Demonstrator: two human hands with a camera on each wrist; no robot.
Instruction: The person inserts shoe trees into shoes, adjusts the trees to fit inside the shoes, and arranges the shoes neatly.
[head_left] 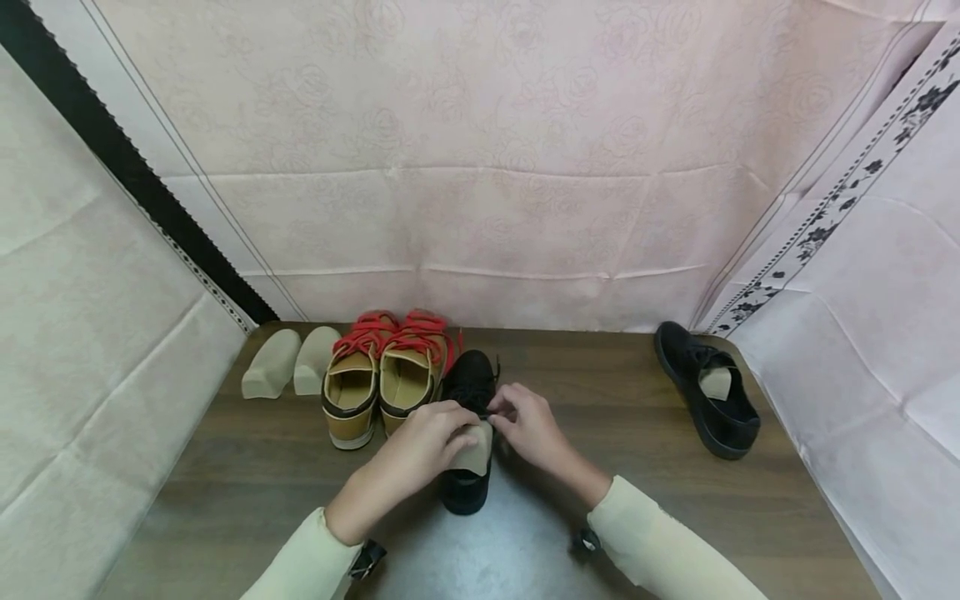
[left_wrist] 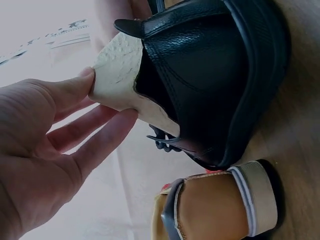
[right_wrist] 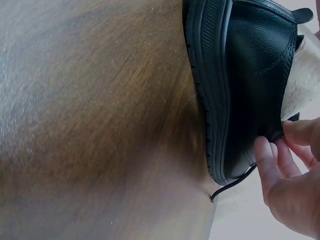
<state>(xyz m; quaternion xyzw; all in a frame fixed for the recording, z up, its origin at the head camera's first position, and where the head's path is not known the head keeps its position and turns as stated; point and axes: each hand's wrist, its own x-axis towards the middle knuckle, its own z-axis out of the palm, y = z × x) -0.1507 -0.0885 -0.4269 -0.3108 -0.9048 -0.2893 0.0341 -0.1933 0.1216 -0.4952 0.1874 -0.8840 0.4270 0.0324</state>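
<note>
In the head view a black lace-up shoe (head_left: 466,497) stands on the wooden surface, with a beige shoe insert (head_left: 472,457) sticking up out of its opening. My left hand (head_left: 429,442) pinches the insert (left_wrist: 119,75) between thumb and fingers, as the left wrist view shows. On the shoe's other side, my right hand (head_left: 531,423) grips the edge of the opening near the laces. The right wrist view shows its thumb and fingertips pinching the black leather of the shoe (right_wrist: 260,70). A lace hangs down by the toe. The insert's lower part is hidden inside the shoe.
Tan shoes (head_left: 351,421) with red laces (head_left: 423,329) stand close on the left. Beyond them lie two beige inserts (head_left: 272,367). Far right is the other black shoe (head_left: 693,400), a beige insert (head_left: 715,383) inside. Pale patterned cloth (head_left: 480,167) hangs behind and at both sides.
</note>
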